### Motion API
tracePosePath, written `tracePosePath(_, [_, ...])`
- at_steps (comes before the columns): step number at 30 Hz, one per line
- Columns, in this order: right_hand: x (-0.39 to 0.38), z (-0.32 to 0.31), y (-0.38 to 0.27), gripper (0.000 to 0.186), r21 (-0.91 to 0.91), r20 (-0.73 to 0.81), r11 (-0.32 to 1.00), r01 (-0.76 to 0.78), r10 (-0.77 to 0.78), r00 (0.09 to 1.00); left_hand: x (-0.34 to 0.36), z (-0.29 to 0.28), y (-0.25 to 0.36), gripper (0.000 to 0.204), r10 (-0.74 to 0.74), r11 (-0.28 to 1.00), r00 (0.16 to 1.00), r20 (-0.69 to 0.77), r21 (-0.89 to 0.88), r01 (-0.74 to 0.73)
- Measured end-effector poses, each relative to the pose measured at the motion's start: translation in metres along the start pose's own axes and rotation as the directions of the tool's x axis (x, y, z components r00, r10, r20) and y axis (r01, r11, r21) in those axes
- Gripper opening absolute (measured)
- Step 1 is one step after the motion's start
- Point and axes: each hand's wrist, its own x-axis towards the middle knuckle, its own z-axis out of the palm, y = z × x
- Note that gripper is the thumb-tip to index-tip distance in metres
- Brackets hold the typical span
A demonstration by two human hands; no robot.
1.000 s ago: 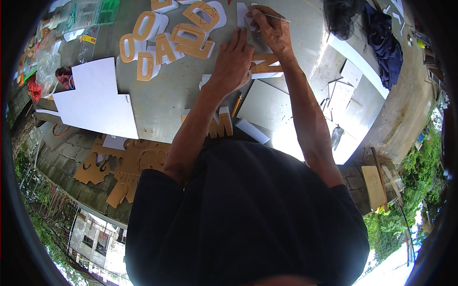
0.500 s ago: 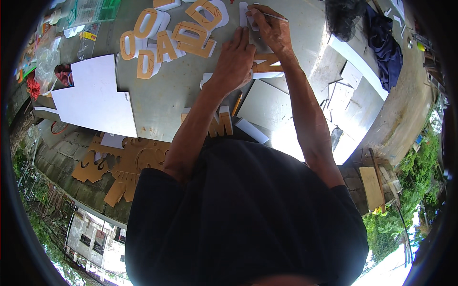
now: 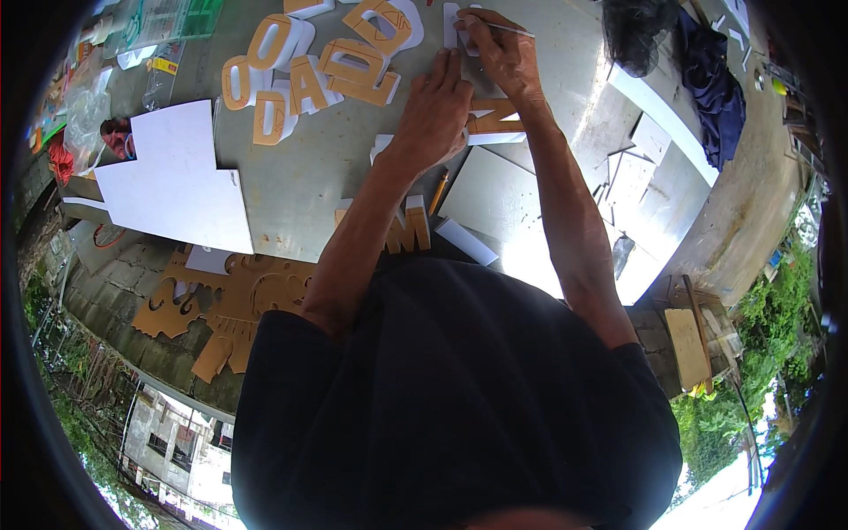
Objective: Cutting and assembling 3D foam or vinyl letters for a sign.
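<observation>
At the top of the head view, my right hand (image 3: 502, 57) pinches a thin, pale, stick-like tool (image 3: 514, 32), its kind not clear, over a narrow white piece (image 3: 450, 28). My left hand (image 3: 433, 110) lies with its fingers stretched forward, the tips at the near end of that white piece. Below the fingers and between my arms, a white-sided letter with a brown face (image 3: 495, 117) rests on the grey table (image 3: 291, 185). Part of another white piece (image 3: 382, 144) is covered by my left wrist.
Several brown-faced white letters (image 3: 358, 71) cluster at the far left. Nearer stand a letter M (image 3: 408, 228), a yellow pencil (image 3: 439, 193) and a white block (image 3: 466, 241). White sheets (image 3: 177, 181) lie left, offcuts (image 3: 632, 177) right, dark cloth (image 3: 711, 97) beyond, and cut brown board (image 3: 238, 296) below.
</observation>
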Motion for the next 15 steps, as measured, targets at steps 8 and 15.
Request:
tracePosePath(8, [0.001, 0.001, -0.004, 0.022, 0.065, 0.028, 0.99, -0.125, 0.124, 0.992, -0.001, -0.001, 0.0, 0.037, -0.007, 1.0, 1.0, 0.002, 0.017, 0.007])
tracePosePath(15, [0.008, -0.025, -0.022, 0.025, 0.485, 0.144, 0.713, -0.507, 0.507, 0.85, -0.003, 0.001, 0.0, 0.036, -0.016, 1.0, 1.0, -0.016, -0.01, 0.016])
